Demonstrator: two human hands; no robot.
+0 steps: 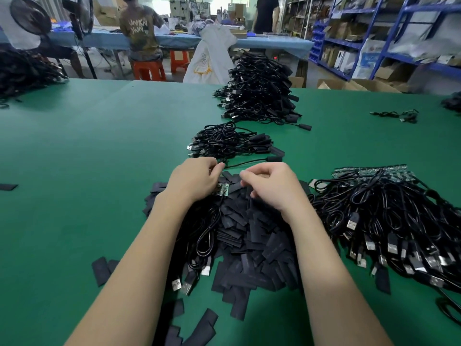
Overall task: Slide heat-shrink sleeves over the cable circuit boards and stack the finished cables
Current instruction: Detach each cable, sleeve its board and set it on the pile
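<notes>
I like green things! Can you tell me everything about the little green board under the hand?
The little circuit board is green and flat, with tiny silvery parts on top. It peeks out under the left hand, which holds it, half hidden. It sits above the pile of flat black sleeves, and a thin black cable trails from it toward the person.

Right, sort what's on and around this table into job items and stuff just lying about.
Job:
left hand, holding a circuit board
right hand, pinching a sleeve
sleeve heap
unsleeved cables
small finished stack
big finished stack

Lying about:
stray sleeve
loose cable
white bag
red stools
shelving
</notes>
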